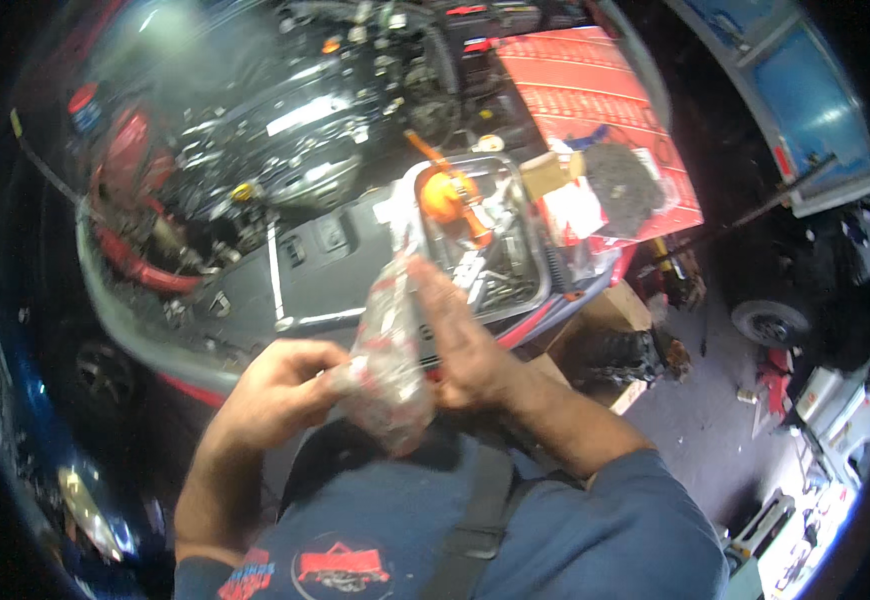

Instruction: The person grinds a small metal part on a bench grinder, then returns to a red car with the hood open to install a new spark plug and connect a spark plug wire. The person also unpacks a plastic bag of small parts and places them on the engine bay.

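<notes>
A crinkled clear plastic bag (390, 365) with reddish print hangs in front of my chest. My left hand (290, 390) pinches its left edge, thumb on top and fingers curled. On the bag's other side, my right hand (465, 345) has its fingers stretched out together and lying along it. What the bag contains, if anything, I cannot make out. Just beyond it, a metal tray (535, 285) of tools rests on the car's front edge, with an orange funnel (445, 197) in it.
An open engine bay (305, 130) spreads ahead. A long-handled ratchet (276, 270) lies on the black front cover (330, 245). At the right are a red-and-white sheet (585, 80), a dark grey pad (623, 190) and an open cardboard box (620, 310) below. A blue cabinet (805, 100) stands farther right.
</notes>
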`<state>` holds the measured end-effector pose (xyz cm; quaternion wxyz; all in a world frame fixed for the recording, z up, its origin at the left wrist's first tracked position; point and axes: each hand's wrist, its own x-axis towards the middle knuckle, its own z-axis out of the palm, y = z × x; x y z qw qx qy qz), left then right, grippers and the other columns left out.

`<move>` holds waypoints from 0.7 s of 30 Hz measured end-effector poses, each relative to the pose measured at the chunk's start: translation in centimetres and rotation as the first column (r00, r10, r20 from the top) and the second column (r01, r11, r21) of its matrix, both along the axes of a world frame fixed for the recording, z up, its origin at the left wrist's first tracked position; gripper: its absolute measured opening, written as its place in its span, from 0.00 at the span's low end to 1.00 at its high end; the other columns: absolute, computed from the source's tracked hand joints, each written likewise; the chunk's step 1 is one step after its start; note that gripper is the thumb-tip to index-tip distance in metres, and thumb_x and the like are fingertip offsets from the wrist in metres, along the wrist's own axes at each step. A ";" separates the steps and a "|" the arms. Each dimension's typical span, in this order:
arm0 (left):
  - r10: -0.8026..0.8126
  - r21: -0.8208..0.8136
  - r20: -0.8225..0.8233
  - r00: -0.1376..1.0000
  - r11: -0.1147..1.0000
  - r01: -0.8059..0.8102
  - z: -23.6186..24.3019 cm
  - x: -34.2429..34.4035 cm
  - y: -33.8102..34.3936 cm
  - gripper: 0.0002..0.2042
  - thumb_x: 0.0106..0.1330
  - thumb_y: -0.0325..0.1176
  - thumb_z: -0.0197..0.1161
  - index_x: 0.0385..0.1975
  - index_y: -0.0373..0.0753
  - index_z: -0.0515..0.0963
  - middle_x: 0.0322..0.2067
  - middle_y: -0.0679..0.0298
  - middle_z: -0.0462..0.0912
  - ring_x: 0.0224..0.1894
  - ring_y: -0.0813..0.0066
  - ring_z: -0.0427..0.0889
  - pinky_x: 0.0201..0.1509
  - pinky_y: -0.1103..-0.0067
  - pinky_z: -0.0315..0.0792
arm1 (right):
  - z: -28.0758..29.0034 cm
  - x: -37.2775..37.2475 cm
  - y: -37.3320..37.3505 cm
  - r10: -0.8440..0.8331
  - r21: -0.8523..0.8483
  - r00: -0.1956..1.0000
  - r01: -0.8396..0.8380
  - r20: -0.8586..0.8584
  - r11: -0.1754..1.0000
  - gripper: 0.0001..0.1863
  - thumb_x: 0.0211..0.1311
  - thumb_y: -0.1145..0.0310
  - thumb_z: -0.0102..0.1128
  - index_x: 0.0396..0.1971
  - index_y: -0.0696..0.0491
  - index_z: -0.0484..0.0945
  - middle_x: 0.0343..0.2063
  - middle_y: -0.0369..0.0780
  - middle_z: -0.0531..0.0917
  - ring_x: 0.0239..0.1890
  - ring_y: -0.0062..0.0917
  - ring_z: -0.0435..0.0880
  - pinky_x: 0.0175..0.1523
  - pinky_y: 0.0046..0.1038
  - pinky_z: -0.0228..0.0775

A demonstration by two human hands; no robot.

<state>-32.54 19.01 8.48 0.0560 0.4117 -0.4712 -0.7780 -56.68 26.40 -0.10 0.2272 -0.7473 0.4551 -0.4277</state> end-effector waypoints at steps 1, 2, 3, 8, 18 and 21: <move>0.013 0.046 -0.049 0.999 0.999 -0.011 0.2 -0.1 -0.1 0.15 0.66 0.41 0.66 0.38 0.33 0.80 0.20 0.73 0.71 0.19 0.89 0.63 0.22 0.87 0.56 | 0.5 -0.2 -0.4 0.021 0.007 0.994 -0.021 0.106 1.000 0.60 0.51 0.46 0.67 0.70 0.69 0.42 0.71 0.60 0.47 0.73 0.53 0.49 0.73 0.46 0.43; 0.046 0.107 -0.043 0.998 0.993 -0.041 0.4 -0.1 -0.2 0.16 0.66 0.43 0.65 0.37 0.32 0.80 0.19 0.74 0.69 0.19 0.87 0.62 0.23 0.86 0.58 | 1.1 -0.3 -0.5 -0.071 -0.007 0.997 0.071 -0.004 0.997 0.61 0.49 0.45 0.69 0.71 0.67 0.44 0.71 0.61 0.45 0.73 0.53 0.47 0.73 0.47 0.41; 0.059 0.099 -0.106 0.993 0.994 -0.048 0.4 -0.1 -0.2 0.17 0.68 0.44 0.63 0.37 0.33 0.80 0.20 0.72 0.71 0.20 0.85 0.66 0.23 0.84 0.62 | 1.6 -0.4 -0.9 -0.107 -0.145 0.992 0.097 -0.062 0.985 0.58 0.46 0.47 0.71 0.72 0.58 0.49 0.72 0.59 0.45 0.75 0.50 0.44 0.72 0.52 0.39; 0.237 0.528 -0.298 0.925 0.848 -0.047 -0.6 0.6 0.4 0.25 0.73 0.46 0.53 0.56 0.27 0.72 0.43 0.54 0.82 0.44 0.66 0.83 0.50 0.72 0.79 | 2.3 -1.3 -1.7 0.212 0.133 0.965 -0.193 -0.152 0.972 0.27 0.48 0.61 0.72 0.50 0.50 0.75 0.59 0.44 0.74 0.69 0.41 0.64 0.71 0.52 0.39; 0.539 0.589 -0.444 0.716 0.777 -0.220 -0.9 3.8 2.3 0.26 0.63 0.19 0.52 0.64 0.27 0.61 0.65 0.43 0.63 0.69 0.54 0.63 0.72 0.63 0.62 | -0.6 -0.9 -2.7 0.004 0.327 0.998 -0.022 0.057 0.945 0.21 0.51 0.71 0.68 0.46 0.58 0.78 0.45 0.44 0.81 0.47 0.35 0.81 0.55 0.35 0.70; 0.487 0.480 -0.517 0.704 0.846 -0.233 -0.5 3.5 2.8 0.24 0.66 0.23 0.55 0.62 0.28 0.63 0.66 0.44 0.63 0.69 0.55 0.63 0.72 0.63 0.62 | -0.6 0.0 -2.3 0.024 0.319 0.998 -0.005 -0.056 0.948 0.22 0.53 0.68 0.67 0.48 0.60 0.76 0.47 0.50 0.79 0.50 0.45 0.78 0.58 0.39 0.68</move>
